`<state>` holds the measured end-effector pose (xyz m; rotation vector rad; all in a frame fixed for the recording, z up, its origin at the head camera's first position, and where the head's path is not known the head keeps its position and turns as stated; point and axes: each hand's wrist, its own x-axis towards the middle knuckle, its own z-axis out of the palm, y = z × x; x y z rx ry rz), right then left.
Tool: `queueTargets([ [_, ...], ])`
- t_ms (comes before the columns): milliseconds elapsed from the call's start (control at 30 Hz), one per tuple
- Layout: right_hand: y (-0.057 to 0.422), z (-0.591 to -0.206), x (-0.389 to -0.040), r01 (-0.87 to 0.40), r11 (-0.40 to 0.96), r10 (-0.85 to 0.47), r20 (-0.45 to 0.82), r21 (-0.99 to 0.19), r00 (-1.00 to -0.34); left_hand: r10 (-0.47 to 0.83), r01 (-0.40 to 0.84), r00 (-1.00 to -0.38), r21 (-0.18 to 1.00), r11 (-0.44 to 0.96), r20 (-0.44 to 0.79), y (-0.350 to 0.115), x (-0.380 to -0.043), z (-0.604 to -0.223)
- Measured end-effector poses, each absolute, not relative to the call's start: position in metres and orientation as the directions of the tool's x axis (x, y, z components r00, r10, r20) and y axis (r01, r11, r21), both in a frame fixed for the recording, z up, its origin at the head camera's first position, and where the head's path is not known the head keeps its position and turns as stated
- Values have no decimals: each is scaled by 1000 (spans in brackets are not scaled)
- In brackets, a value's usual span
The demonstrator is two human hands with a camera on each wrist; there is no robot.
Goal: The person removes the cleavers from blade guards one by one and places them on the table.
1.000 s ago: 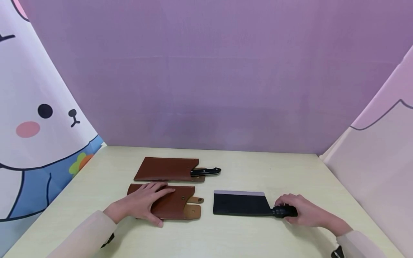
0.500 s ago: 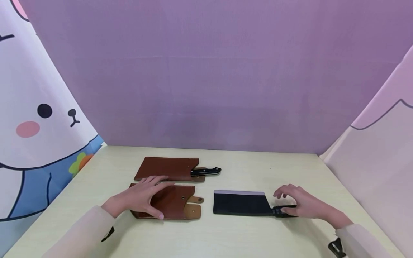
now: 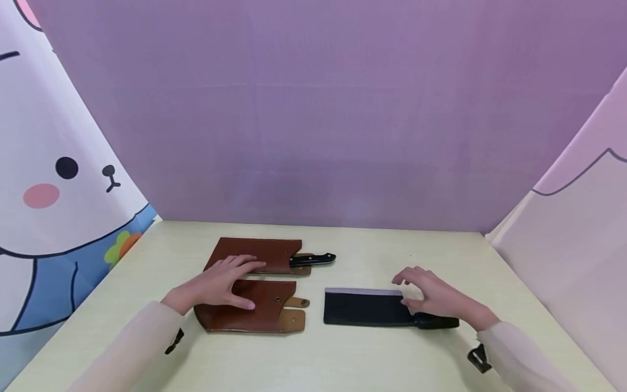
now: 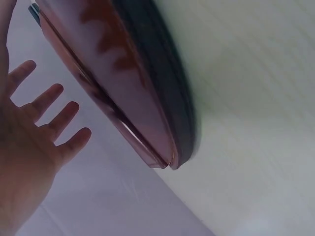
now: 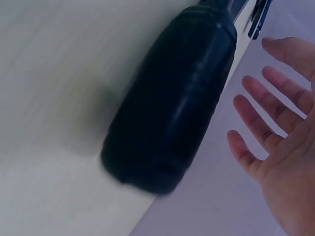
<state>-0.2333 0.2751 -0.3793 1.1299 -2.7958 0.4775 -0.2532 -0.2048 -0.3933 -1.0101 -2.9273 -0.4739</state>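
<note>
A brown leather knife sheath (image 3: 266, 313) lies flat at the near left, its tan flaps pointing right. My left hand (image 3: 215, 287) hovers over it with spread fingers, and the left wrist view shows a gap between the palm (image 4: 29, 157) and the leather. To the right lies a cleaver (image 3: 364, 309) with a dark blade and a pale strip along its far edge. Above its black handle (image 5: 172, 98) is my right hand (image 3: 438, 294), loosely bent and holding nothing. In the right wrist view, the fingers (image 5: 258, 123) are apart from the handle.
Behind the near sheath lies a second brown sheath (image 3: 259, 250), with a riveted black knife handle (image 3: 313, 260) sticking out to the right. The pale table (image 3: 362, 359) ends at a purple backdrop (image 3: 313, 136). Printed cloth (image 3: 59, 228) hangs at the left side.
My right hand has let go of the cleaver's handle, risen and moved left. My left hand has lifted off the near sheath and shifted slightly away. Cleaver and sheaths stay in place.
</note>
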Motion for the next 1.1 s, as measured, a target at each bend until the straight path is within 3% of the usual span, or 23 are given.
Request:
queueTargets([
  [633,219,-379,-267,-686,687,-683,108,-242,-722,542,551,-833,249,797,112,-198,-285,-396],
  [1100,185,-370,-294,-715,665,-701,153,-213,-697,515,520,-853,240,820,87,-198,-302,-380],
])
